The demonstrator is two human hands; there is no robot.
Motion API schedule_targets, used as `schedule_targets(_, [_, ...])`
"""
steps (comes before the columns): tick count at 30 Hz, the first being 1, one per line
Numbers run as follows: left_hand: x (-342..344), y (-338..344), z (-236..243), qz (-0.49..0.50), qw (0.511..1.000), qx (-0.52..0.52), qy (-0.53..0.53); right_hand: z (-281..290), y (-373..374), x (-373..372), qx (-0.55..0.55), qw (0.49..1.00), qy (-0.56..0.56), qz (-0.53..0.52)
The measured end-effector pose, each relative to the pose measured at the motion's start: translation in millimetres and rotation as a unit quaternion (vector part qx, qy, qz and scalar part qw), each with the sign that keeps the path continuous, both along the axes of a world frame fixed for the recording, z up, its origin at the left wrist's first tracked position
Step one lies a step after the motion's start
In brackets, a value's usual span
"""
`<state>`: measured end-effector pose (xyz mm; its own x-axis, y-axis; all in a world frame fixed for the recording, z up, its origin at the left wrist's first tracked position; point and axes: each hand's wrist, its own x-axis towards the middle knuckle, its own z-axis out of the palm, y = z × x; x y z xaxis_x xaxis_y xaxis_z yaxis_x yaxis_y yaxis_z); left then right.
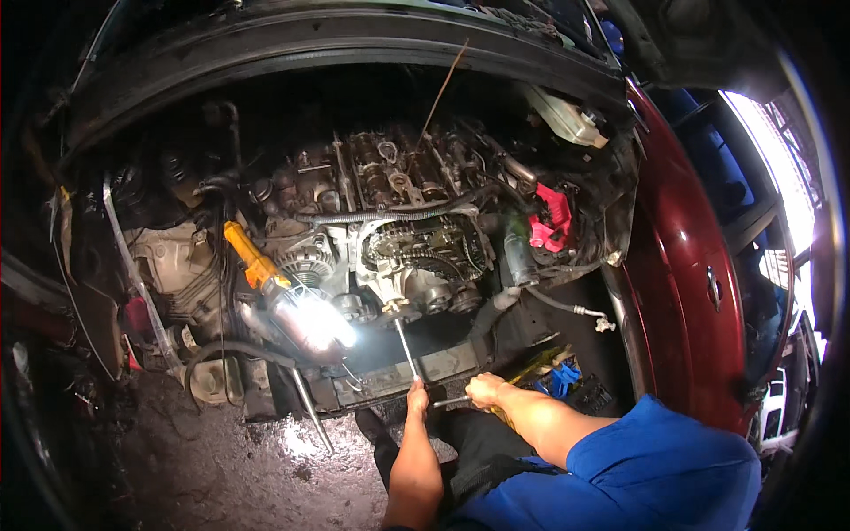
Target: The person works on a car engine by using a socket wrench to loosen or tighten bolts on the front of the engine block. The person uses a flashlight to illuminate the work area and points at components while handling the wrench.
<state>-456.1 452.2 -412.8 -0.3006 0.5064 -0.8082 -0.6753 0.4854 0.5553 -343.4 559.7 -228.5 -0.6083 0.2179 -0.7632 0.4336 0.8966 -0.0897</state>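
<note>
My left hand (417, 396) is closed on a long steel rod (405, 345), which runs forward to a pale metal bracket (390, 283) at the engine's exposed timing chain (429, 243). To its right my right hand (485, 390) grips a metal tool handle (450, 401) that points left toward my left hand; whether it touches the rod I cannot tell. A lit yellow work lamp (252, 252) lies among the engine parts left of the rod, its glare washing out what is around it.
A dark hose (239, 350) and front crossmember (363, 385) lie before the engine. A red plastic part (551, 217) sits at the right, blue items (562, 379) beside my right hand. A maroon car (673, 292) stands at the right; stained floor (283, 478) shows below.
</note>
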Motion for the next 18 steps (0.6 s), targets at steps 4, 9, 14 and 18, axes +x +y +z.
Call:
schedule_targets(4, [5.9,8.1,-8.4,-0.01,1.0,-0.012,-0.02,-19.8,18.3,31.8,-0.017,0.999,0.045,0.013])
schedule_targets(9, [6.4,4.7,-13.1,-0.047,0.995,-0.055,0.068,-48.2,29.1,48.9,-0.031,0.996,0.08,0.03])
schedule_targets(14, [-2.1,-0.6,-2.0,-0.107,0.976,-0.106,0.155,-64.7,36.6,51.1,-0.065,0.993,0.102,0.004])
schedule_targets(18, [-7.4,2.3,-8.6,-0.132,0.964,-0.106,0.204,-76.0,46.5,49.4,-0.072,0.994,0.084,0.008])
